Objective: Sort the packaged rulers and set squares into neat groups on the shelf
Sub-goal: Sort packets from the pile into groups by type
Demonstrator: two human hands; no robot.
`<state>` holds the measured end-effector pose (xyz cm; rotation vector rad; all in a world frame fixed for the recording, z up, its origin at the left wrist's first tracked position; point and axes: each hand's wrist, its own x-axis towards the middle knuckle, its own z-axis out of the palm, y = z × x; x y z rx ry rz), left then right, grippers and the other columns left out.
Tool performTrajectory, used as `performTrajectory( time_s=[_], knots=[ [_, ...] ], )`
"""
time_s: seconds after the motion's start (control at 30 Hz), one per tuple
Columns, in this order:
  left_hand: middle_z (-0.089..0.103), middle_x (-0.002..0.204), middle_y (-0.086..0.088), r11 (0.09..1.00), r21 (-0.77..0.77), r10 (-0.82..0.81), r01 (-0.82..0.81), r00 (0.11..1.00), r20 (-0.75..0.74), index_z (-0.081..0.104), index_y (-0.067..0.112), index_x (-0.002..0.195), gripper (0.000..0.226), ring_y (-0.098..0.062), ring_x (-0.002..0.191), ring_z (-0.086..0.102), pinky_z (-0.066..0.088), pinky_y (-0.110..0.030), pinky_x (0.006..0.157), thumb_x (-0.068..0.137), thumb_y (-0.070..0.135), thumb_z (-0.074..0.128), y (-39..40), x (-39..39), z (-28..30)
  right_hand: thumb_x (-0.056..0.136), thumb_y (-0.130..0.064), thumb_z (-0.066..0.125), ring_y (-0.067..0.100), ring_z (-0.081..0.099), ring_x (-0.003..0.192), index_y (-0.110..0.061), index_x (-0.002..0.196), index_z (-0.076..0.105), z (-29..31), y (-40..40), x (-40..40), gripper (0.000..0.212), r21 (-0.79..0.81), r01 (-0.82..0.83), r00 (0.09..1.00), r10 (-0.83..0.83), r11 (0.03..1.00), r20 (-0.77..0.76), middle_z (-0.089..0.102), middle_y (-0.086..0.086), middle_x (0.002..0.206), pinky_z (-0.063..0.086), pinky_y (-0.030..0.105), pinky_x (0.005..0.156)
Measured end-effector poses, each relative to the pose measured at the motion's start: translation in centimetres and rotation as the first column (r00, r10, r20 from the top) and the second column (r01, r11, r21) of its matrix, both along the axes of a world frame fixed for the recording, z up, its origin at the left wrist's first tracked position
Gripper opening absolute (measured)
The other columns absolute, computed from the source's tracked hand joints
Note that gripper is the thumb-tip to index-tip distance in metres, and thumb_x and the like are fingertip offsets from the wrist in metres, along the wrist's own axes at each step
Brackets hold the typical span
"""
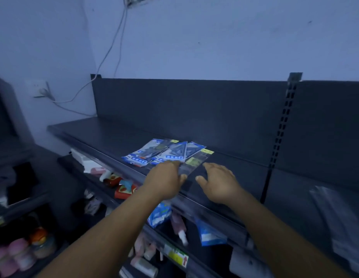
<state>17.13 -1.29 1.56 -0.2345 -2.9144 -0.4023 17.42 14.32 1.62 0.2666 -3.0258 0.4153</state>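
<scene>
A dark metal shelf (118,135) runs across the view beneath both outstretched arms, with a tall dark back panel (194,105) rising beyond the fingertips and a slotted upright (283,121) off past the right hand. The pale wall (214,37) stands above that, and two thin cables (114,37) hang down it, far beyond the left hand.

Below the forearms, lower shelves (170,243) carry blurred goods: red and blue packets under the left wrist, pale bottles lower down, none clear enough to name.

The left hand (166,179) lies palm down over the shelf's front part, fingers together and stretched forward. Its fingertips touch the near ends of the blue set-square packs (154,153), which lie fanned and overlapping just beyond it, and its thumb side meets the clear ruler pack (194,163). Whether it is pinching anything cannot be told; it seems only to press flat.

The right hand (216,183) hovers or rests palm down just beside the ruler pack, fingers loosely spread and slightly curled, the thumb pointing toward the left hand. It holds nothing.

The ruler pack lies flat between the two hands, slanting away from them, its yellow tag (207,151) at the far end, its side overlapping the nearest blue pack.
</scene>
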Motion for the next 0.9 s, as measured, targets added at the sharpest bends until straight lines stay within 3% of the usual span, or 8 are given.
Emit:
performTrajectory(
  time_s=[0.27, 0.43, 0.57, 0.67, 0.9],
  knots=[
    [0.057, 0.132, -0.010, 0.989, 0.027, 0.140, -0.142, 0.988, 0.067, 0.050, 0.015, 0.132, 0.043, -0.028, 0.120, 0.053, 0.045, -0.036, 0.095, 0.096, 0.038, 0.048, -5.6, -8.3, -0.5, 0.097, -0.040, 0.043, 0.027, 0.036, 0.135, -0.010, 0.141, 0.038, -0.4, -5.0, -8.5, 0.053, -0.035, -0.055, 0.998, 0.056, 0.998, 0.027, 0.042, 0.010, 0.147, 0.030, 0.034, 0.110],
    [0.047, 0.141, -0.013, 0.979, 0.029, 0.198, -0.203, 0.973, 0.121, 0.043, 0.012, 0.139, 0.050, -0.030, 0.128, 0.046, 0.040, -0.035, 0.100, 0.097, 0.039, 0.045, -9.4, -12.8, -0.9, 0.098, -0.040, 0.041, 0.025, 0.027, 0.141, -0.013, 0.150, 0.025, -1.3, -8.5, -12.6, 0.060, -0.016, -0.064, 0.996, 0.065, 0.998, 0.061, 0.030, 0.007, 0.155, 0.023, 0.032, 0.114],
    [0.056, 0.130, -0.012, 0.987, 0.017, 0.158, -0.163, 0.975, 0.155, 0.049, 0.014, 0.131, 0.047, -0.032, 0.118, 0.051, 0.044, -0.038, 0.095, 0.096, 0.044, 0.045, -12.8, -17.1, -1.9, 0.098, -0.037, 0.038, 0.025, 0.026, 0.142, -0.012, 0.149, 0.028, -1.7, -11.2, -15.3, 0.057, -0.025, -0.063, 0.996, 0.064, 0.998, 0.062, 0.029, 0.007, 0.155, 0.023, 0.034, 0.115],
    [0.060, 0.121, -0.012, 0.994, 0.000, 0.103, -0.105, 0.974, 0.200, 0.050, 0.013, 0.123, 0.046, -0.033, 0.111, 0.054, 0.044, -0.037, 0.088, 0.096, 0.048, 0.040, -14.6, -20.0, -2.4, 0.095, -0.034, 0.039, 0.029, 0.040, 0.129, -0.013, 0.134, 0.045, -2.0, -13.5, -17.3, 0.044, -0.003, -0.045, 0.998, 0.045, 0.999, 0.047, 0.046, 0.010, 0.142, 0.034, 0.037, 0.106],
    [0.051, 0.138, -0.015, 0.999, 0.041, -0.045, 0.035, 0.963, 0.267, 0.038, 0.009, 0.140, 0.056, -0.033, 0.125, 0.048, 0.039, -0.040, 0.102, 0.098, 0.047, 0.037, -16.1, -24.0, -3.1, 0.097, -0.031, 0.036, 0.029, 0.039, 0.124, -0.018, 0.128, 0.046, -2.7, -17.4, -19.6, 0.035, 0.184, -0.003, 0.993, -0.019, 0.983, 0.119, 0.048, 0.008, 0.136, 0.027, 0.042, 0.102]
  ],
)
